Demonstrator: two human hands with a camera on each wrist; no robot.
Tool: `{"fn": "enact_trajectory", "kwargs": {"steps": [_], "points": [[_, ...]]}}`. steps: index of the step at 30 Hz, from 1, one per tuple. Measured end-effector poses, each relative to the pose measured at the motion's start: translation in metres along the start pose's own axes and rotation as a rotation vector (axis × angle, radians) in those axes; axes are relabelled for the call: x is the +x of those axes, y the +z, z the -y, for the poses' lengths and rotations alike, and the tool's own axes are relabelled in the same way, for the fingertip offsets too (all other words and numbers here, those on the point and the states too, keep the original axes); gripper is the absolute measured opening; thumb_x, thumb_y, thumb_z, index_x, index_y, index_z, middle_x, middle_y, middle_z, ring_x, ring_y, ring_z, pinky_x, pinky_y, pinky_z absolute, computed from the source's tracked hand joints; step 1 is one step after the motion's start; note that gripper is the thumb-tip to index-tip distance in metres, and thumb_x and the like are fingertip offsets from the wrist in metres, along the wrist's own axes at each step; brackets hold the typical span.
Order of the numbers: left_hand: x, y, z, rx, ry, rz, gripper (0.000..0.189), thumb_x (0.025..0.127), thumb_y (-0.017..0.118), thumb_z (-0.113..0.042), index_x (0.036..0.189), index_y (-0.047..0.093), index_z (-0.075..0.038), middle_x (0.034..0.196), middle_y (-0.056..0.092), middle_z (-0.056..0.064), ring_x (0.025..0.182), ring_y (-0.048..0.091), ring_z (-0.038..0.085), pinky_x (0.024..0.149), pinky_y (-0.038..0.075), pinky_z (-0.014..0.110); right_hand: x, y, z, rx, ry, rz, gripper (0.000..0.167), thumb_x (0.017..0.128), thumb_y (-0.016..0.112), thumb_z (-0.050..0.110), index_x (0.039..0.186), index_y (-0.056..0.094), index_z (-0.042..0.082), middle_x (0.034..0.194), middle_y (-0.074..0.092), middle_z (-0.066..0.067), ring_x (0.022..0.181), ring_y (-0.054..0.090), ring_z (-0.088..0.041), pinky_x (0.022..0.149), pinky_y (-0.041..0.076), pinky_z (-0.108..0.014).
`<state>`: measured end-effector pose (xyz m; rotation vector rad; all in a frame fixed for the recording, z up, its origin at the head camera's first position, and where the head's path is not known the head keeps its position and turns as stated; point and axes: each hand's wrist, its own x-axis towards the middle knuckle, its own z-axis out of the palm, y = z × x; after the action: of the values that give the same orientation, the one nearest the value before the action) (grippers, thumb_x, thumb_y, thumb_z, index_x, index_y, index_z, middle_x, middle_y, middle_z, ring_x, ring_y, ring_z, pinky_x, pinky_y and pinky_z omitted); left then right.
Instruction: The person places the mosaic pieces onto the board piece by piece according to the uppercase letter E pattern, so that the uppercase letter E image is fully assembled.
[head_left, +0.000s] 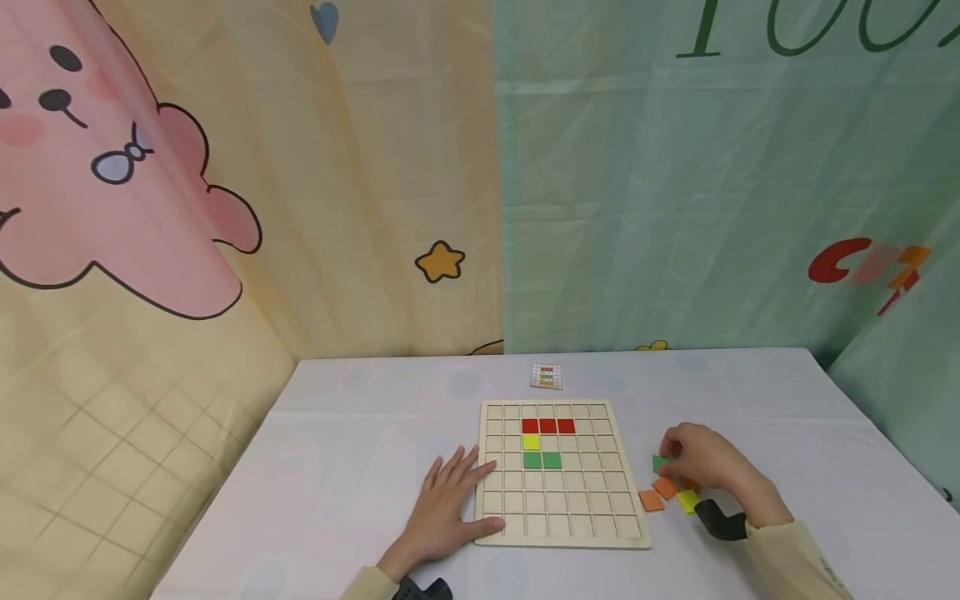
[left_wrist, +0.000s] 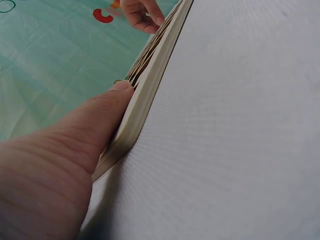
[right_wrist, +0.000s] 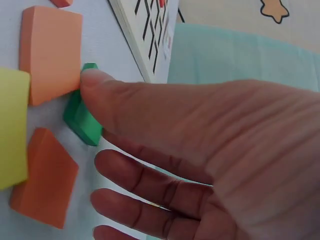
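Note:
A wooden grid board lies on the table with red tiles in a row, one yellow tile and two green tiles set in its cells. My left hand rests spread on the board's left edge, its thumb on the near left corner. Right of the board, my right hand pinches a loose green tile between thumb and forefinger, low over the table. Close by lie orange tiles and a yellow tile. The right hand partly covers one orange tile in the head view.
Behind the board lies a small pattern card with a coloured grid printed on it. A white cloth covers the table. Printed curtains hang behind and beside it.

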<state>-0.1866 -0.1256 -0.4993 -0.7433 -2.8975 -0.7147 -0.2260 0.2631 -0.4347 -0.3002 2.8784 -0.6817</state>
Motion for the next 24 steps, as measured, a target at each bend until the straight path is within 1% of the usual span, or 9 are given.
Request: {"fn": "enact_trajectory", "kwargs": {"steps": [4, 9, 12, 16, 19, 22, 24], "points": [[-0.001, -0.001, -0.001, -0.003, -0.009, 0.011, 0.079, 0.081, 0.054, -0.069, 0.142, 0.045, -0.02, 0.153, 0.027, 0.008, 0.141, 0.015, 0.03, 0.112, 0.004, 0.052, 0.001, 0.004, 0.001, 0.05, -0.007, -0.012, 0.021, 0.076, 0.077, 0.009, 0.081, 0.057, 0.006, 0.072, 0.051, -0.002, 0.062, 0.046, -0.018, 0.054, 0.041, -0.032], [0.0, -0.001, -0.002, -0.004, -0.01, 0.014, 0.079, 0.081, 0.054, -0.069, 0.143, 0.044, -0.02, 0.153, 0.027, 0.007, 0.142, 0.014, 0.03, 0.112, 0.004, 0.052, 0.003, 0.011, 0.003, 0.114, -0.022, -0.059, 0.024, 0.076, 0.076, 0.006, 0.082, 0.053, 0.007, 0.071, 0.05, -0.002, 0.056, 0.046, -0.017, 0.048, 0.041, -0.031], [0.0, 0.0, -0.002, -0.005, -0.012, 0.018, 0.08, 0.081, 0.054, -0.07, 0.143, 0.044, -0.02, 0.153, 0.027, 0.007, 0.142, 0.014, 0.029, 0.112, 0.004, 0.052, 0.005, 0.014, 0.007, 0.123, -0.062, -0.098, 0.022, 0.078, 0.075, 0.005, 0.08, 0.054, 0.009, 0.07, 0.051, 0.0, 0.059, 0.047, -0.016, 0.051, 0.041, -0.03], [0.0, 0.001, -0.001, -0.008, -0.016, 0.021, 0.08, 0.081, 0.054, -0.07, 0.142, 0.044, -0.02, 0.153, 0.027, 0.007, 0.141, 0.015, 0.03, 0.111, 0.005, 0.053, 0.008, 0.017, 0.015, 0.107, -0.121, -0.161, 0.02, 0.08, 0.074, 0.005, 0.079, 0.056, 0.012, 0.071, 0.053, 0.003, 0.065, 0.047, -0.015, 0.057, 0.043, -0.029], [-0.001, 0.0, -0.001, -0.005, -0.011, 0.018, 0.079, 0.081, 0.054, -0.069, 0.142, 0.045, -0.02, 0.153, 0.028, 0.008, 0.141, 0.015, 0.03, 0.111, 0.005, 0.053, 0.013, 0.019, 0.023, 0.114, -0.153, -0.221, 0.018, 0.081, 0.074, 0.003, 0.08, 0.057, 0.012, 0.072, 0.054, 0.005, 0.065, 0.048, -0.013, 0.057, 0.044, -0.028], [-0.001, -0.002, -0.002, -0.003, -0.004, 0.007, 0.079, 0.081, 0.055, -0.069, 0.142, 0.045, -0.019, 0.152, 0.029, 0.008, 0.141, 0.016, 0.03, 0.111, 0.005, 0.053, 0.018, 0.024, 0.033, 0.165, -0.212, -0.259, 0.017, 0.081, 0.073, 0.001, 0.082, 0.059, 0.01, 0.071, 0.053, 0.006, 0.064, 0.048, -0.012, 0.056, 0.043, -0.026], [-0.001, -0.002, -0.002, -0.003, 0.001, 0.001, 0.079, 0.081, 0.055, -0.068, 0.142, 0.045, -0.019, 0.152, 0.03, 0.008, 0.141, 0.016, 0.031, 0.111, 0.005, 0.052, 0.02, 0.028, 0.039, 0.221, -0.26, -0.243, 0.016, 0.081, 0.072, 0.001, 0.083, 0.059, 0.009, 0.072, 0.054, 0.005, 0.064, 0.048, -0.011, 0.056, 0.044, -0.026]]}}
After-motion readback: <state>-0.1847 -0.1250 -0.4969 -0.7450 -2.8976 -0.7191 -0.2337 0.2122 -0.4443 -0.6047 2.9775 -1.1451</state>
